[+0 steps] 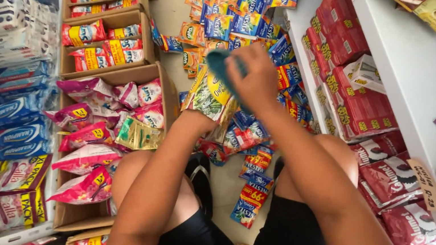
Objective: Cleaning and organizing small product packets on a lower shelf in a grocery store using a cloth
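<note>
Left of the white shelf [410,70], cardboard boxes [109,20] hold sorted red and pink sachets. The left hand [204,116] is hidden behind a green-and-yellow sachet strip [208,93] that it seems to grip; its closure cannot be confirmed. The right hand [256,79] is closed on a teal cloth [221,62] against that strip. Many sachets [234,15] lie loose on the floor below the shelf, so much appears outstanding.

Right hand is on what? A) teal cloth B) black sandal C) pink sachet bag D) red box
A: the right hand has its grip bunched on a teal cloth, pressed to the sachet strip that the left hand holds up.
</note>
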